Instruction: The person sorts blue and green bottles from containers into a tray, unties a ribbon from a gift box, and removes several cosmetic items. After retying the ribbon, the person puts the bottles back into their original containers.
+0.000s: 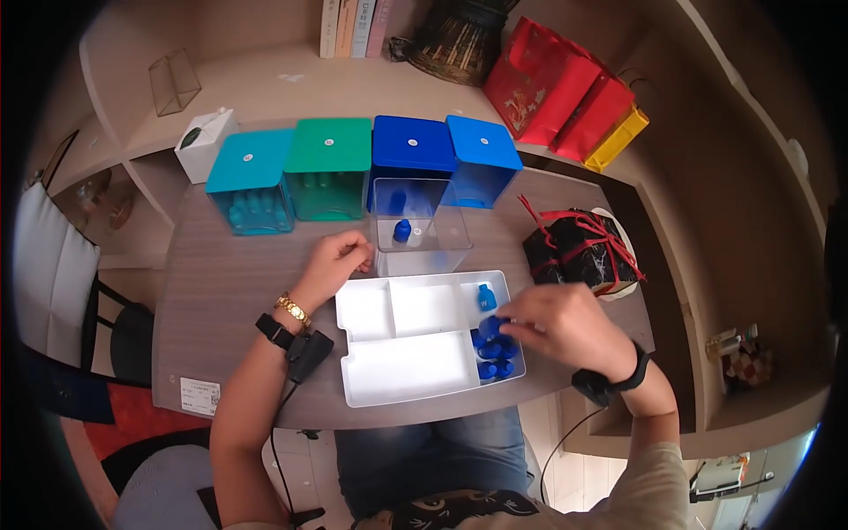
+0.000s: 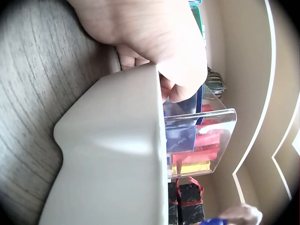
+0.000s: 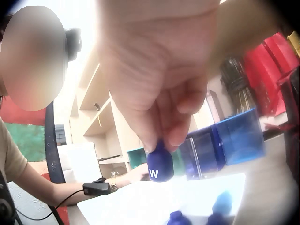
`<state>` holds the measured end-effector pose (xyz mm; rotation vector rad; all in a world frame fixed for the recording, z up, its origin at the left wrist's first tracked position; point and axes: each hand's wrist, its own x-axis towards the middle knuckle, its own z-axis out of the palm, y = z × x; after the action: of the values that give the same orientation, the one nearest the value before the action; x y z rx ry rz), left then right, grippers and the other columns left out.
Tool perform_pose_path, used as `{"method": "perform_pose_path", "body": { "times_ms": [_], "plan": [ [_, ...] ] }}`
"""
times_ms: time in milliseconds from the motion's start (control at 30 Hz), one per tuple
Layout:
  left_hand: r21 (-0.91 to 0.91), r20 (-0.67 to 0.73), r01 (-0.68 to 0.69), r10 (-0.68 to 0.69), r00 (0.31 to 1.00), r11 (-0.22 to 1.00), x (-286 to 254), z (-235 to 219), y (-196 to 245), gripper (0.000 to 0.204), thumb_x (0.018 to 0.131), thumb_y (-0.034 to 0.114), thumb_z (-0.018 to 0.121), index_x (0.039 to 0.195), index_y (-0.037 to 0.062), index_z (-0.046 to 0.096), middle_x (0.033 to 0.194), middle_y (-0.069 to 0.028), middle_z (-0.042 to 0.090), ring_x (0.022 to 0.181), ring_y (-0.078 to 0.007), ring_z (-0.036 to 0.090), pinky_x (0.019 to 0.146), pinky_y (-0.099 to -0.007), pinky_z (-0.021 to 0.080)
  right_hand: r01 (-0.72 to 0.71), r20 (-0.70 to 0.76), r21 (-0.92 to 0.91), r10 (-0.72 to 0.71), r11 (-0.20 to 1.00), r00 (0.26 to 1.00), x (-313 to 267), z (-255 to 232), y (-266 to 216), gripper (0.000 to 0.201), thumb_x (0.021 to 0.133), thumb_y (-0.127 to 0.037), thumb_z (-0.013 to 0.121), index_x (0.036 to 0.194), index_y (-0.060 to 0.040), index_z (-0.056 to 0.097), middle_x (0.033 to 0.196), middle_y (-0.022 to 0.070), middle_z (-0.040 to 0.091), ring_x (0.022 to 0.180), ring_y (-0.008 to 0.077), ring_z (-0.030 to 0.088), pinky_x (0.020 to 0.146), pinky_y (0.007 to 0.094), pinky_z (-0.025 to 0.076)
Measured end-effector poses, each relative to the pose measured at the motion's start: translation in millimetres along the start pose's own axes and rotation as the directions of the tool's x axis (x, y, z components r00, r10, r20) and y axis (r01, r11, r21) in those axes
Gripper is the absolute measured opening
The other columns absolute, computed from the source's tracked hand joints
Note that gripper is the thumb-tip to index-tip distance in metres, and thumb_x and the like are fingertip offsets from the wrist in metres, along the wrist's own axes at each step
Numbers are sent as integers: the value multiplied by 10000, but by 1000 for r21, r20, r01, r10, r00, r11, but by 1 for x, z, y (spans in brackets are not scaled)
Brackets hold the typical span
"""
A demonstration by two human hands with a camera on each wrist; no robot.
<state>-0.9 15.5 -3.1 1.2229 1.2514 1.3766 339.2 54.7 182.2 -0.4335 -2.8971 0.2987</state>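
My right hand pinches a small dark blue bottle marked W by its neck, over the right end of a white divided tray. Below it, several dark blue bottles fill the tray's right compartment, with a lighter blue bottle behind them. My left hand rests at the tray's far left corner, its fingers loosely curled and holding nothing. Just beyond the tray stands a clear open box with one dark blue bottle inside.
Lidded boxes in teal, green, dark blue and lighter blue stand in a row at the back. Black parcels with red ribbon sit at the right. Red bags and a basket are on the shelf behind.
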Motion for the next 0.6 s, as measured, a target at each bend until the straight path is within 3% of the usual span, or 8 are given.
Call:
{"method": "perform_pose_path", "body": {
  "times_ms": [267, 600],
  "plan": [
    [35, -11, -4, 4, 1000, 999, -1, -2, 4, 139, 998, 93, 596, 917, -7, 648, 843, -31, 681, 789, -99, 657, 750, -251, 548, -31, -64, -94, 26, 995, 998, -35, 18, 2, 148, 819, -123, 774, 934, -52, 713, 815, 83, 672, 724, 286, 679, 629, 382, 553],
    [57, -21, -8, 9, 1000, 998, -3, -1, 7, 161, 1011, 116, 593, 917, -6, 640, 829, -28, 679, 787, -97, 656, 751, -252, 550, -55, -109, -95, 45, 994, 993, -28, 33, 17, 162, 818, -116, 755, 958, -46, 714, 834, 80, 674, 756, 281, 684, 655, 380, 558]
  ]
}}
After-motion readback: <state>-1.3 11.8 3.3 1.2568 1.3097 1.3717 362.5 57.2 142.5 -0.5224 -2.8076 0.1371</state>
